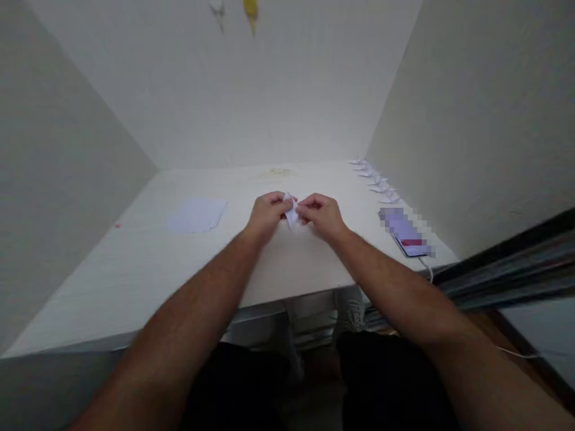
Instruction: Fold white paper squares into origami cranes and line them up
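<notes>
A small piece of folded white paper (291, 216), pointed at its top and bottom, is held up between my hands above the white table. My left hand (269, 212) is closed on its left side, thumb across the front. From the right, the fingers of my right hand (324, 214) pinch at the paper's edge; their tips partly cover it. Exactly which fold the right fingertips grip is too small to tell.
A stack of white paper sheets (197, 215) lies on the left of the table (179, 275). Several folded paper figures (380, 184) line the right edge by the wall. A phone (406, 232) with a white cable (426, 267) lies in front of them.
</notes>
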### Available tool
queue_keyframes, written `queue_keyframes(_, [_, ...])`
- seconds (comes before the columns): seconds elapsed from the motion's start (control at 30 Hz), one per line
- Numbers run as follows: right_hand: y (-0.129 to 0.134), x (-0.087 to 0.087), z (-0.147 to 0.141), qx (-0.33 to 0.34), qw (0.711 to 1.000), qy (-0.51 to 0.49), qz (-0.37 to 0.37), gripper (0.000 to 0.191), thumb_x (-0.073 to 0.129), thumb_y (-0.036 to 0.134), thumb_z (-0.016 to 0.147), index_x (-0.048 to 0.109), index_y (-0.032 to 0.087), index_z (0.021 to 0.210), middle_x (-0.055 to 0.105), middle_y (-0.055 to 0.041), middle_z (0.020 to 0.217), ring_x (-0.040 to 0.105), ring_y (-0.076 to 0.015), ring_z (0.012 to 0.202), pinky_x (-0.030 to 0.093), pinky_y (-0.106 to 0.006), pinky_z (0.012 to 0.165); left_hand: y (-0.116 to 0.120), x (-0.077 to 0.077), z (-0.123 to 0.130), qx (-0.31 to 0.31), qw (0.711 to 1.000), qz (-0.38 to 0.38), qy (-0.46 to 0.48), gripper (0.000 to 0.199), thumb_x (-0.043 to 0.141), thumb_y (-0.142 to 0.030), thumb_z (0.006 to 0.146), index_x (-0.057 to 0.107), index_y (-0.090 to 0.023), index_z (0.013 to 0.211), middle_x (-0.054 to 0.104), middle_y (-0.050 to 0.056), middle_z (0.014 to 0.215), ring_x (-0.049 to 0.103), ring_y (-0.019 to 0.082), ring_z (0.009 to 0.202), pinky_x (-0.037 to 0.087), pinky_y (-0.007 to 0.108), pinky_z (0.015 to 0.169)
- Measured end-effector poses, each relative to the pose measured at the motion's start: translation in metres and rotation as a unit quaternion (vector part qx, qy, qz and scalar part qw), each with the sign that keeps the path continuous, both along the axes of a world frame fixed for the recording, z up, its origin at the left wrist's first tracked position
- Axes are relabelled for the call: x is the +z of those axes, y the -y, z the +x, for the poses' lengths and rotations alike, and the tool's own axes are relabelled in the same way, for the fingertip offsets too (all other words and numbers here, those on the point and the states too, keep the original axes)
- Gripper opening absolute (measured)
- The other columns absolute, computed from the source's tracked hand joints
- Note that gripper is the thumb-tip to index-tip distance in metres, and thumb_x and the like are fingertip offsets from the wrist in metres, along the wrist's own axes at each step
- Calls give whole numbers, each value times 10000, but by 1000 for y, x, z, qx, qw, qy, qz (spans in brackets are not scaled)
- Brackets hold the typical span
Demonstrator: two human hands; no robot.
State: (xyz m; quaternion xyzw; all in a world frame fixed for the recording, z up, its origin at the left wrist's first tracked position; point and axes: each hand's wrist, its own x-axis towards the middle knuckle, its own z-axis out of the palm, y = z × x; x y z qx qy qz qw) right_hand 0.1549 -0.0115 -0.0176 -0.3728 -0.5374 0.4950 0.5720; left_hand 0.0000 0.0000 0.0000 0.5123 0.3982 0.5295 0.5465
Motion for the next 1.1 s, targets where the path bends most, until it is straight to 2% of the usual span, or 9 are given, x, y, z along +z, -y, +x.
queue_keyframes(0.17, [0,0,-1,1,1000,-6,-13,325,836,450,640,673,187,741,661,19,600,590,-106,511,506,-233,474,-1,-4,-3,-4,999,45,1,263,852,-345,605,719,-162,739,693,9,714,599,119,653,493,277,680])
queue_keyframes(0.33, [0,0,-6,13,1000,-3,5,377,844,494,638,675,185,772,676,3,633,639,-129,571,510,-229,481,-3,-7,-3,3,998,56,11,277,869,-365,614,728,-163,739,683,8,694,586,113,634,474,259,640])
queue_keyframes(0.53, [4,1,-12,-49,997,41,36,296,786,443,698,676,174,751,661,7,589,600,-106,519,478,-216,473,1,-4,-4,-7,999,12,43,286,894,-316,559,737,-157,738,681,8,681,612,132,644,492,271,633])
queue_keyframes(0.7, [6,1,-11,-53,995,70,54,245,757,404,723,676,173,735,642,16,562,575,-96,505,456,-214,482,2,-1,-5,-5,999,-19,49,263,863,-278,552,730,-158,745,685,13,701,606,134,636,497,273,620])
queue_keyframes(0.87, [5,1,-10,-58,992,89,68,187,733,348,735,666,174,720,625,25,553,552,-85,494,429,-209,483,2,1,-5,9,999,-29,28,168,798,-252,605,672,-177,688,674,13,714,578,132,607,472,258,558])
queue_keyframes(1.1, [6,4,-12,-59,994,92,32,143,728,283,712,626,184,698,609,39,545,532,-84,474,421,-211,475,6,5,-1,9,999,-19,28,123,745,-219,638,658,-176,714,668,7,735,573,123,610,465,251,559])
